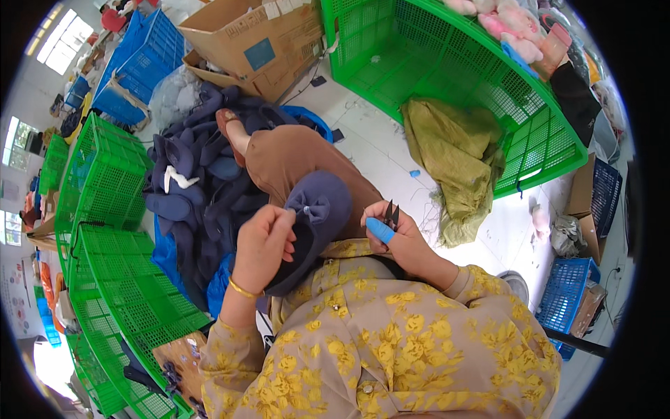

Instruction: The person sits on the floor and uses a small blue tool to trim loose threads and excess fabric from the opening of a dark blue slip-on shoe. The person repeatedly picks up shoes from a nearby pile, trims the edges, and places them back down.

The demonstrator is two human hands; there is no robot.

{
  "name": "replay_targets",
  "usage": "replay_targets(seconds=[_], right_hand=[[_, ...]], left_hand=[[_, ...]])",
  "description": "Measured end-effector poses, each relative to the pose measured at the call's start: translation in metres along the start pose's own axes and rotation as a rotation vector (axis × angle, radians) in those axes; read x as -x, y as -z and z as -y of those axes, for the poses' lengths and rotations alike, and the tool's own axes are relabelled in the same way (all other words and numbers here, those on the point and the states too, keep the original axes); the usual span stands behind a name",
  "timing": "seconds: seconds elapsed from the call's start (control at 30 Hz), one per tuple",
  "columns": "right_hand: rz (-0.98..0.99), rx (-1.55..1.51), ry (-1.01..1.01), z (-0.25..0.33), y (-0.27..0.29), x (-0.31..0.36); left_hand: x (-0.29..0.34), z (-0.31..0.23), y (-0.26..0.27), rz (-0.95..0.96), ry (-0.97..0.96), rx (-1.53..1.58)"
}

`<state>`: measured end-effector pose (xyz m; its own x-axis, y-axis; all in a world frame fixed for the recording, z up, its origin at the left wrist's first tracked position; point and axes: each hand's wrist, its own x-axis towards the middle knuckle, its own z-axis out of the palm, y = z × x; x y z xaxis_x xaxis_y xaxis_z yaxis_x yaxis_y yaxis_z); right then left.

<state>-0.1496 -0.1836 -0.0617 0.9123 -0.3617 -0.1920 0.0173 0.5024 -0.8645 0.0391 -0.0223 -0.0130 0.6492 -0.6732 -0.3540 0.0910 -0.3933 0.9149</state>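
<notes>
A navy blue slipper (329, 195) with a gathered bow on its toe rests upright against my lap. My left hand (262, 248), wearing a yellow bangle, is closed in a pinch at the left edge of the bow; whether a thread is also between the fingertips is too small to tell. To the right of the slipper, my right hand (401, 241) grips small dark thread snips (393, 211), blades pointing up and apart from the slipper. Blue tape (380, 230) wraps a digit of this hand.
Many navy slippers (181, 206) lie heaped on blue sheeting at the left, a white scrap (180, 179) on top. Green crates (115, 279) line the left side. A large green crate (572, 140) and an olive sack (453, 160) stand ahead right. Behind the heap is a cardboard box (244, 42).
</notes>
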Motion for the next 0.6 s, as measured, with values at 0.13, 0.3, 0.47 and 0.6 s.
replay_targets(seconds=[0.13, 0.3, 0.47, 0.6], right_hand=[[0.021, 0.039, -0.013, 0.001, -0.002, -0.003], [0.029, 0.083, -0.039, -0.004, 0.005, 0.0], [0.014, 0.177, -0.081, -0.005, 0.003, 0.003], [-0.1, 0.194, -0.17, -0.008, 0.015, 0.015]], left_hand=[[-0.024, 0.004, 0.004, -0.077, -0.12, -0.253], [-0.042, 0.023, 0.011, 0.193, -0.288, -0.119], [-0.068, -0.003, 0.019, 0.355, -0.448, -0.119], [-0.067, 0.015, -0.002, 0.091, -0.56, -0.164]])
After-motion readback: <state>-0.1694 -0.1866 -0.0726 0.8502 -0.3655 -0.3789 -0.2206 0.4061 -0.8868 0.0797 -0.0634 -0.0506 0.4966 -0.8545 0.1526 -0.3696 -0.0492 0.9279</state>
